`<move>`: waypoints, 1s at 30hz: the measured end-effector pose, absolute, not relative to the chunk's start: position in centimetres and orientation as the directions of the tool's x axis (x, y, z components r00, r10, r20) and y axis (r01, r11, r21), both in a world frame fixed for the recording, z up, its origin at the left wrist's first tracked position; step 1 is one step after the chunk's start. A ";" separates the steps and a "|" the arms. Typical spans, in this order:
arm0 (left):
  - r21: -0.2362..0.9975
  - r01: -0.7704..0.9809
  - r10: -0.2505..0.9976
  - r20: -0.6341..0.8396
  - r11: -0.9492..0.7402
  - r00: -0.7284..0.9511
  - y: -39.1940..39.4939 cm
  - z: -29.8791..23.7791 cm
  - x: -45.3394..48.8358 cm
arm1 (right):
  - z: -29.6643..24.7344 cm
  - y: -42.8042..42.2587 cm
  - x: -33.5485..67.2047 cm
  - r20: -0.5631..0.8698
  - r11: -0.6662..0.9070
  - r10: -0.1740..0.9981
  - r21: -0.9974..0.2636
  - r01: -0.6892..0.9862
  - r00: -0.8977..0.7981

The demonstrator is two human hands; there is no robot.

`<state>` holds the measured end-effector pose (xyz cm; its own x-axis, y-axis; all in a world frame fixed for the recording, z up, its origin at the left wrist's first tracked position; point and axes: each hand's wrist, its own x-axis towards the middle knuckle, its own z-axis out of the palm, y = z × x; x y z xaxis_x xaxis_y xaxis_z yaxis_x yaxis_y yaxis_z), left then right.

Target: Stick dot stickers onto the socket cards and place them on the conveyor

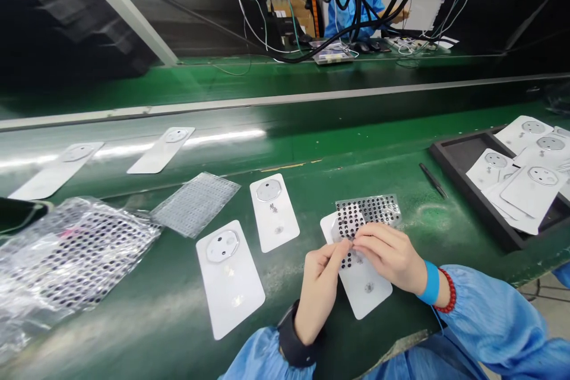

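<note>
The left hand (319,291) and right hand (389,255) pinch a clear sheet of black dots (367,211) — held directly over a white card (367,291) on a green conveyor belt (146,249). Four further white cards (274,212) lie to the left of the hands, with a clear dotted sheet (195,205) beside them and a plastic bag of dotted sheets (73,255) at the far left. To the right, black tweezers (433,180) lie just beside a black tray (463,187) of overlapping white cards (532,193). Beyond the belt — behind hanging black cables (356,18) — stands a co-worker in a blue smock (354,6).
</note>
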<state>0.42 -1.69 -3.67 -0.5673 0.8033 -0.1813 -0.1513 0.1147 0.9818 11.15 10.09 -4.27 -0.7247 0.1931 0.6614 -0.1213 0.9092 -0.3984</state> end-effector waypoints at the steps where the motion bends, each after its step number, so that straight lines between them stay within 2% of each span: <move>1: 0.977 -0.183 0.805 -0.194 0.108 -0.560 -1.6 -3.8 0.5 | -4.5 9.9 11.1 0.685 0.931 0.165 -0.346 -0.117 -0.710; 4: 0.974 -0.195 0.815 -0.202 0.111 -0.543 -1.4 -4.0 0.4 | -5.2 9.9 11.1 0.686 0.949 0.131 -0.295 -0.109 -0.716; 7: 0.986 -0.017 0.787 -0.143 0.166 -0.600 -1.5 -3.9 -0.7 | -6.1 11.0 11.1 0.567 0.898 0.228 -0.436 -0.054 -0.791; 10: 0.971 0.149 0.627 -0.001 0.187 -0.779 -2.0 -3.5 -2.2 | -6.8 12.9 11.2 0.478 0.842 0.318 -0.539 0.012 -0.819; 13: 0.988 0.110 0.512 0.042 0.105 -0.858 -2.6 -2.9 -3.0 | -6.2 14.2 11.3 0.498 0.814 0.384 -0.580 0.030 -0.778; 16: 0.994 0.064 0.572 0.005 0.083 -0.820 -2.8 -2.4 -2.2 | -4.0 13.4 11.1 0.552 0.745 0.514 -0.667 0.022 -0.657; 18: 0.996 0.041 0.653 -0.025 0.085 -0.757 -2.8 -2.3 -1.2 | -2.2 11.9 10.6 0.588 0.719 0.546 -0.695 -0.027 -0.596; 23: 0.993 0.094 0.734 0.009 0.075 -0.679 -3.2 -2.0 0.8 | -0.1 8.7 8.8 0.701 0.794 0.403 -0.588 -0.156 -0.588; 30: 0.985 0.170 0.756 0.080 0.042 -0.650 -3.5 -1.3 1.2 | -0.8 8.4 9.2 0.713 0.857 0.341 -0.503 -0.108 -0.613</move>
<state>1.18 -3.52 -1.34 -0.6496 0.7561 0.0797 0.1695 0.0419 0.9846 9.23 8.40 -0.76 -0.6128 0.3411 0.7129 -0.1080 0.8575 -0.5031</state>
